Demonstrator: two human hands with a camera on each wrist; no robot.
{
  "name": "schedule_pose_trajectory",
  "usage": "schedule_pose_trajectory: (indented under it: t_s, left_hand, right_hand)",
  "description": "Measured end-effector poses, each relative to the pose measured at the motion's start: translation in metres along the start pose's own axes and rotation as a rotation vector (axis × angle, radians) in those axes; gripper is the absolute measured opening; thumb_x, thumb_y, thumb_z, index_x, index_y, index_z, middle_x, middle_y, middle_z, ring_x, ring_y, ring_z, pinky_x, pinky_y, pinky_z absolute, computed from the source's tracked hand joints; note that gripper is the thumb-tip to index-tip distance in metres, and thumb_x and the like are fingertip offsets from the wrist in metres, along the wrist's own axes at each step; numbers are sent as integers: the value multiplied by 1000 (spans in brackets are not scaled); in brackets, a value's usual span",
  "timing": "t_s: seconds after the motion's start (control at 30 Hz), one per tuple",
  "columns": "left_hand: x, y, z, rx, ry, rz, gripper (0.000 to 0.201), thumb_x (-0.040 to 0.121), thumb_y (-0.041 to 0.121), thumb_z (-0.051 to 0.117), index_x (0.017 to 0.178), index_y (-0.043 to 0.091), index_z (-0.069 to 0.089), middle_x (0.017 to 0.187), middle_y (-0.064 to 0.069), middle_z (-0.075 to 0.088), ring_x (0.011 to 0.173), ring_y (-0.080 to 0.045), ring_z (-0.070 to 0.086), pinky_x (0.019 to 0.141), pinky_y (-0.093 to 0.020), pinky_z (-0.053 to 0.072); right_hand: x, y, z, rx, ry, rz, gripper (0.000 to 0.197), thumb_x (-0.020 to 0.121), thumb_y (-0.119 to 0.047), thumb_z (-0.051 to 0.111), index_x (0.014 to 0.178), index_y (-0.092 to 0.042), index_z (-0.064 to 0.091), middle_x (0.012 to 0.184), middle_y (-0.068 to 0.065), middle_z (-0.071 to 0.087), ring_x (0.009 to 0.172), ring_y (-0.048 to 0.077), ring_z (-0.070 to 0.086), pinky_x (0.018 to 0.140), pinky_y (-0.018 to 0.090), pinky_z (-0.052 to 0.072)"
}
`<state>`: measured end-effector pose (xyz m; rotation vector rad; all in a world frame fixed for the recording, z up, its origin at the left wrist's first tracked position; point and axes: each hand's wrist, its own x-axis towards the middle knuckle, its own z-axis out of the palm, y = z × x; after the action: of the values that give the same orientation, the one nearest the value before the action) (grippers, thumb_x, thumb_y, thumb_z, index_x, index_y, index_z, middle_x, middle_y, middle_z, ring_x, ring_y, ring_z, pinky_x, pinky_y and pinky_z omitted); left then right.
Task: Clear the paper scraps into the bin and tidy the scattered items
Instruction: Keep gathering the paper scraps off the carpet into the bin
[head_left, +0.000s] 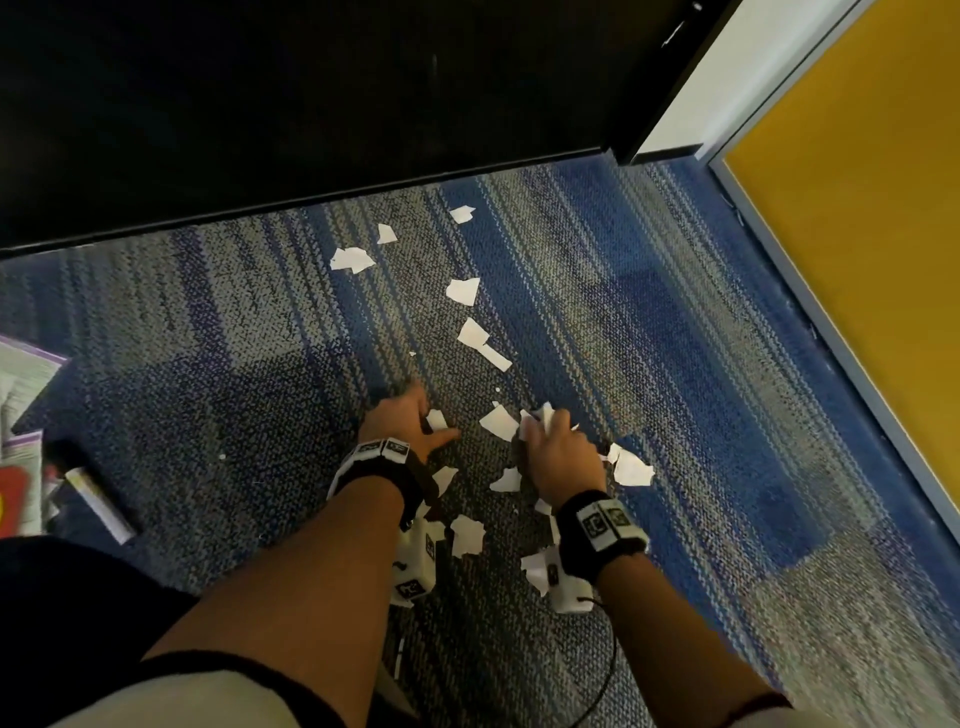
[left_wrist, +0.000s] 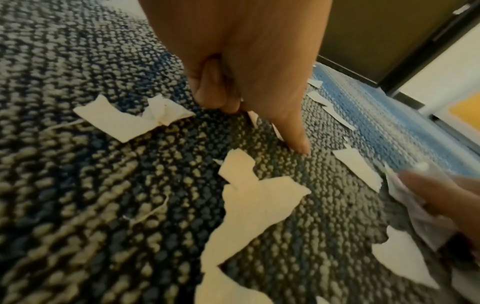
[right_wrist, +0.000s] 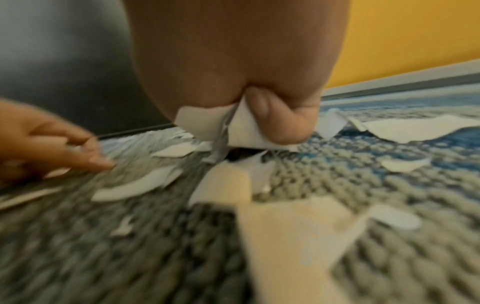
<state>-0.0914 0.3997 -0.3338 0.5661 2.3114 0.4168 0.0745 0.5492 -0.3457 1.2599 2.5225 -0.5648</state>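
The right hand (head_left: 558, 457) gripped a small wad of gathered scraps (right_wrist: 241, 127), fingers curled around it, low over the carpet (head_left: 675, 364). The left hand (head_left: 402, 423) lay on the carpet with thumb extended and fingers partly curled; whether it pinched the scrap at its fingertips (head_left: 436, 419) could not be determined. The nearest loose scrap (head_left: 500, 422) lay between the two hands, just beside the right hand on its inner side, making that hand the likely one to collect it. The remaining paper scraps (head_left: 470, 332) formed a ragged line running away from both hands toward the dark panel (head_left: 311, 104), with others lying beneath the wrists. The scraps were white, torn, irregular and mostly flat. No bin was in view.
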Motion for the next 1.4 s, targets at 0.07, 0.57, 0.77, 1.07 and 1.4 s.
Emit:
schedule_pose_trajectory:
  t_s: [0.07,0.57,0.77,1.07,1.4]
  left_hand:
    - [3,2,3,21,35,44,35,89,45,64,89,15,48,79,-5,52,81,-31,58,65,-37,45]
    - [-2,0,5,-460,161,-3,37,92,-10,37,106,5,68,104,-20,66,96,-34,62,78,-29,47]
    - [-16,-11,-9,-319,69,70,27,98,16,45,85,15,68,87,-8,61,79,-27,55,72,-32,47]
    - [-30,-40,-1,167,-247,280,96,44,69,84,124,41,39,107,2,62,96,-25,62,79,-41,56]
    - [-25,-33,18,61,-98,394,14,93,36,60,104,28,59,104,3,62,95,-22,60,73,-31,47]
  right_hand:
    - [-2,-12,8,-13,42,49,72,92,-71,35,128,-8,37,94,16,63,88,37,65,56,35,35]
    - [11,-63,-4,16,-75,-239,28,97,-5,40,125,-6,41,95,20,63,83,35,62,62,37,40]
    - [1,-9,-10,473,-13,-105,31,105,-16,37,125,-8,60,110,19,67,98,34,62,76,31,47]
    - [-32,28,0,278,104,-100,57,86,-61,41,63,-11,55,58,5,57,57,24,53,56,33,41]
    - [-46,0,24,256,107,-281,14,82,-2,67,94,-5,59,87,13,62,75,29,58,59,30,31]
